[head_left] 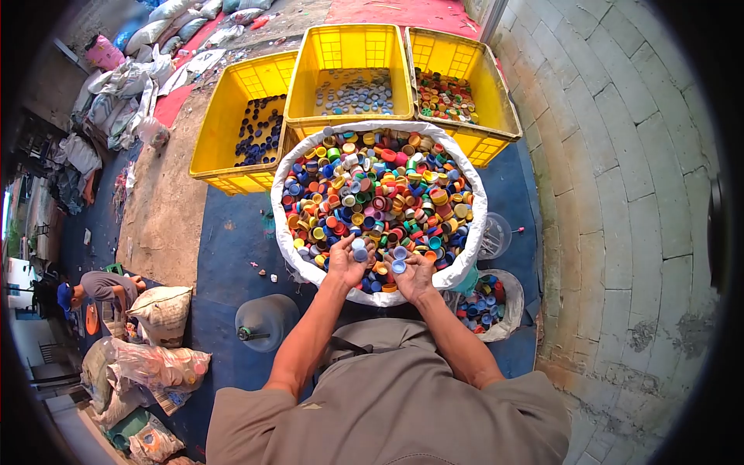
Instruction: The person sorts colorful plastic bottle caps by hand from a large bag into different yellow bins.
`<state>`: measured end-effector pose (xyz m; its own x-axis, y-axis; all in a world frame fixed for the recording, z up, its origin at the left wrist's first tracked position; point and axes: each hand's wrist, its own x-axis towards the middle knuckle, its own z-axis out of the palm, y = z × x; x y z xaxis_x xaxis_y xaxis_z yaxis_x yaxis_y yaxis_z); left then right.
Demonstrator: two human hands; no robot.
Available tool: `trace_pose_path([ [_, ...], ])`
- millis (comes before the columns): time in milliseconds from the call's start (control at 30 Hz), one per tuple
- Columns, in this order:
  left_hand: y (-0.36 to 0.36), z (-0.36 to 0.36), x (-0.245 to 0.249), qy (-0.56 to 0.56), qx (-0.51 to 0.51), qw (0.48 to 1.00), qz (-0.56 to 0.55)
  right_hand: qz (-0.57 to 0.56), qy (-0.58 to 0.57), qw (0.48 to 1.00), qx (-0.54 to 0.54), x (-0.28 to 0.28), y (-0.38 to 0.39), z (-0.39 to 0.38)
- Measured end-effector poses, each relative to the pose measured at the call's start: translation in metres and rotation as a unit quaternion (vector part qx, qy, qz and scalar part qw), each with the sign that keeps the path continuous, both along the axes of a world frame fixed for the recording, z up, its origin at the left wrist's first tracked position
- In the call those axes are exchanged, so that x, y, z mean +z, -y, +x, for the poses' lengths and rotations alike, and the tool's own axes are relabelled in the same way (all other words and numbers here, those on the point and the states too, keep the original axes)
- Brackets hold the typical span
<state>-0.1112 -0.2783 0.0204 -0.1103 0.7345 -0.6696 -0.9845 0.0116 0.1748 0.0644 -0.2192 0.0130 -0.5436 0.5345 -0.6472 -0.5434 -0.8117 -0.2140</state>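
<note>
A round white-rimmed sack [284,232] full of mixed coloured bottle caps [380,186] stands in front of me. Over its near edge, my left hand [349,262] is palm up, its fingers curled around light blue caps [359,249]. Beside it, my right hand [412,273] holds more pale blue caps [399,265] at its fingertips. Behind the sack are three yellow crates: the left crate [213,139] holds dark blue caps, the middle crate [349,120] light blue ones, and the right crate [496,116] red, orange and green ones.
A large clear bottle [267,322] stands left of my arms. At right are a clear container [496,236] and a smaller bag of blue caps [511,302], near a block wall [612,232]. Another person [105,287] bends among sacks at far left.
</note>
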Motion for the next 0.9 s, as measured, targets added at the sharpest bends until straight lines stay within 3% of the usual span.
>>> trace_pose_path([
  [33,-0.018,-0.008,-0.004,0.011,0.021,1.000,0.020,0.011,-0.001,1.000,0.001,0.006,-0.014,-0.009],
  [100,-0.068,-0.032,0.034,0.007,0.022,0.999,0.041,0.059,-0.089,0.994,-0.034,0.032,-0.057,-0.040],
  [167,-0.116,-0.065,0.071,-0.049,0.075,0.974,0.209,0.123,-0.214,0.966,-0.071,0.089,-0.102,-0.075],
  [200,-0.136,-0.076,0.098,-0.091,0.078,0.959,0.258,0.127,-0.181,0.970,-0.104,0.114,-0.120,-0.088],
  [233,-0.140,-0.081,0.123,-0.117,0.078,0.953,0.269,0.168,-0.225,0.955,-0.097,0.127,-0.139,-0.096],
  [267,-0.144,-0.085,0.149,-0.144,0.078,0.946,0.280,0.189,-0.197,0.954,-0.126,0.151,-0.143,-0.102],
  [333,-0.144,-0.090,0.156,-0.189,0.102,0.952,0.219,0.175,-0.216,0.953,-0.118,0.147,-0.160,-0.102],
  [567,-0.040,-0.090,0.043,-0.235,0.085,0.968,0.036,0.241,0.037,0.968,-0.056,0.068,-0.095,-0.030],
  [733,0.046,-0.060,0.006,-0.266,0.082,0.955,-0.102,0.280,0.281,0.918,0.027,-0.002,-0.036,0.025],
  [800,0.061,-0.051,-0.002,-0.301,0.054,0.937,-0.171,0.292,0.300,0.908,0.034,-0.015,-0.020,0.033],
  [900,0.073,-0.042,-0.011,-0.443,-0.020,0.875,-0.194,0.306,0.281,0.908,0.049,-0.023,-0.006,0.034],
])
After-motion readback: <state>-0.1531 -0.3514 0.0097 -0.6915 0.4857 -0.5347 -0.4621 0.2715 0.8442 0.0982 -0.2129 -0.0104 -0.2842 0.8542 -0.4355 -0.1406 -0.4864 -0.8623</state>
